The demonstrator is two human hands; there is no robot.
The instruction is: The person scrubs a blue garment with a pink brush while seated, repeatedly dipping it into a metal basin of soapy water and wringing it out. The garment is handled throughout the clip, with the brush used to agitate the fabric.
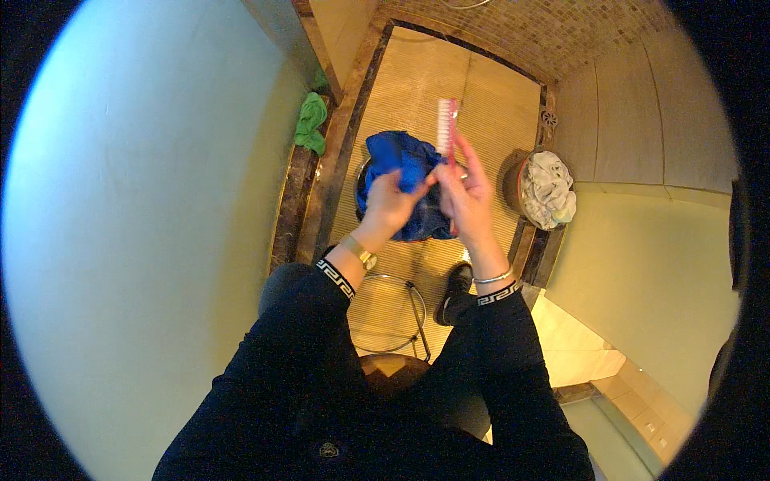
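In my right hand (468, 195) is a scrub brush (446, 126) with a pink-red back and white bristles. It stands nearly upright in the view, bristles facing left, and the end of its handle shows below my palm. My left hand (388, 207) is slightly blurred and grips a blue cloth (415, 159), with its fingertips partly hidden. Thumb and fingers of both hands come close together over the fabric. Most of the cloth lies bunched in a round basin (361, 180), of which only a bit of the rim shows.
To the right stands a bucket (513, 183) heaped with pale cloth (546, 186). A green cloth (311, 123) lies on the dark stone ledge (289, 210) at left, beside a glass panel (150, 210). Between my legs is a round stool (394, 370) with a metal ring. A floor drain (549, 118) sits at right.
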